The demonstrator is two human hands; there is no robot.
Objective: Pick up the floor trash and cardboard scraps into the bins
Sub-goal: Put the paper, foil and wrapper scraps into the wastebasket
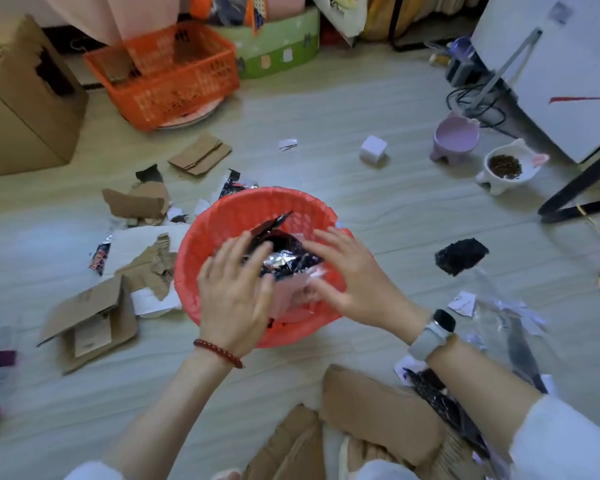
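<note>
Both hands are over the red bin [222, 216] at centre frame: the left hand [234, 289] has its grip around a dark flat wrapper piece [267, 228], while the right hand [352, 271] is spread wide, fingers straight, pressing the crumpled foil wrappers [284, 259] down inside. Cardboard scraps [94, 320] lie on the floor [361, 202] at nine o'clock of the bin, more cardboard at eleven o'clock, a black scrap [461, 259] at three o'clock. An orange crate [167, 77] sits far off at eleven.
</note>
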